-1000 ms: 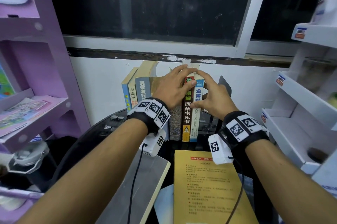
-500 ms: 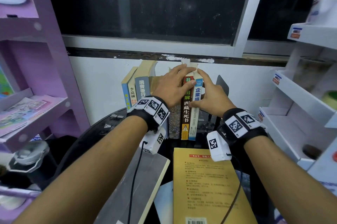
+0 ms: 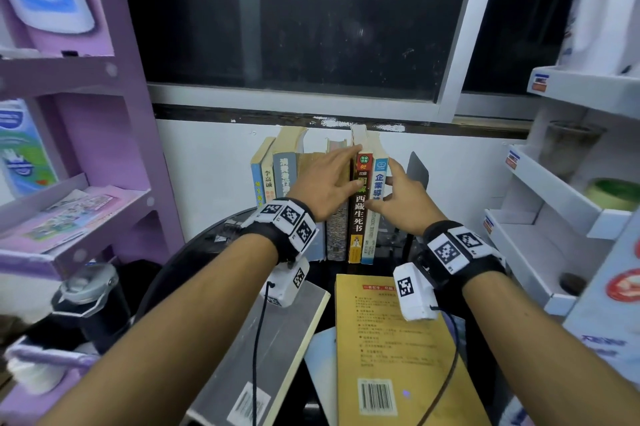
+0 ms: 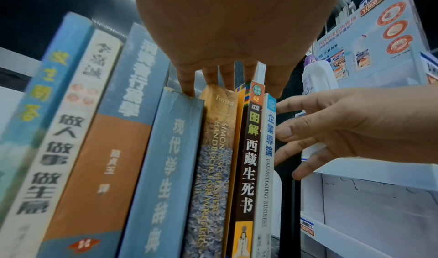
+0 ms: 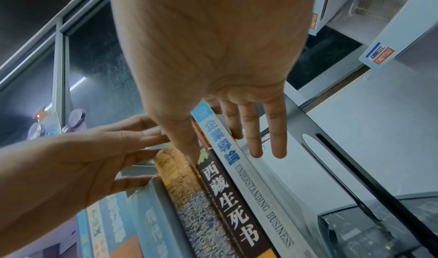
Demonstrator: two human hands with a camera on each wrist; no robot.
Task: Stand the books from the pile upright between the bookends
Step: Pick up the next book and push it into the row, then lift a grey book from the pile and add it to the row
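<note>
Seven books are standing upright; the row (image 3: 356, 204) is being steadied by the flat left hand (image 3: 325, 183) and wide right hand (image 3: 403, 200). At 6 o'clock, the yellow book (image 3: 398, 356) and grey book (image 3: 273, 349) are lying on the worktop (image 3: 194, 259).

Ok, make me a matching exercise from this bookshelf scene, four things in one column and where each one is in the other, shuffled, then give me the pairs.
Things:
1. Understanding Business book
2. yellow book
3. left hand
4. black bookend

Places:
A. lying flat on the table, near the person
B. standing right of the row, beyond the last book
C. last upright book at the row's right end
D. fingers straight on the tops of the middle books

Pairs: 1-C, 2-A, 3-D, 4-B
</note>
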